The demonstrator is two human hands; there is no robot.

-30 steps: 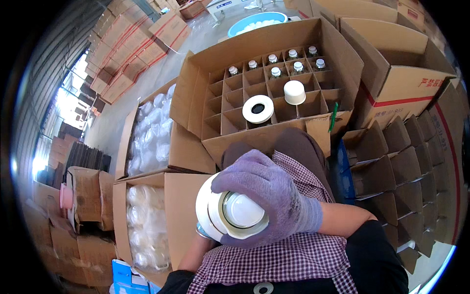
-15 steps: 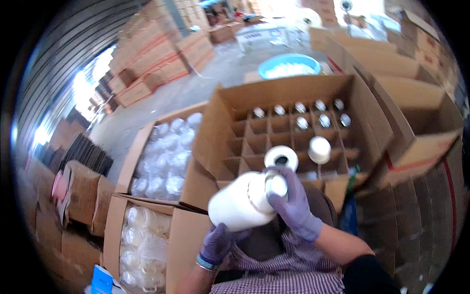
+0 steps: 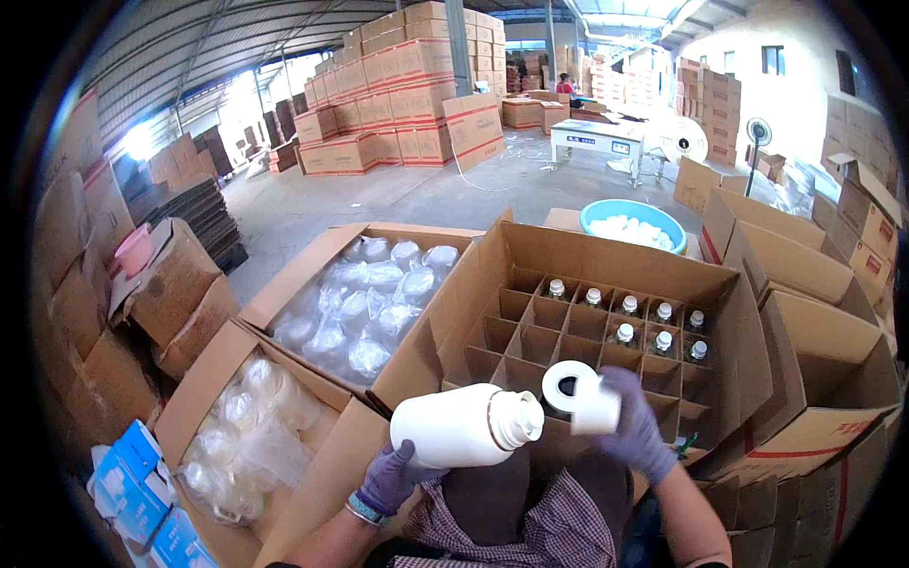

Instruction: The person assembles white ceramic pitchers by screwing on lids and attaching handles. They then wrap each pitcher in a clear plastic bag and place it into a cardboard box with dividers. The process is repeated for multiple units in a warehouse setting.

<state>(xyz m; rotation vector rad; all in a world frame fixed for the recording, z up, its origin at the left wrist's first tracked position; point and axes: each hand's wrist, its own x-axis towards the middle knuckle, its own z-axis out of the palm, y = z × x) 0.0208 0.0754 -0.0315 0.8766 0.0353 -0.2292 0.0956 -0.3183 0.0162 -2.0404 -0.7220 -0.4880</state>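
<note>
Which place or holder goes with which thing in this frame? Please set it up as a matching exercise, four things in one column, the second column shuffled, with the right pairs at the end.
Things
1. white bottle
2. white cup
3. blue basin
4. small white-capped bottles

Places
A. standing in compartments of the divided carton
B. in the right hand
C. beyond the divided carton, holding white pieces
D. in the left hand

Pairs: 1-D, 2-B, 3-C, 4-A
</note>
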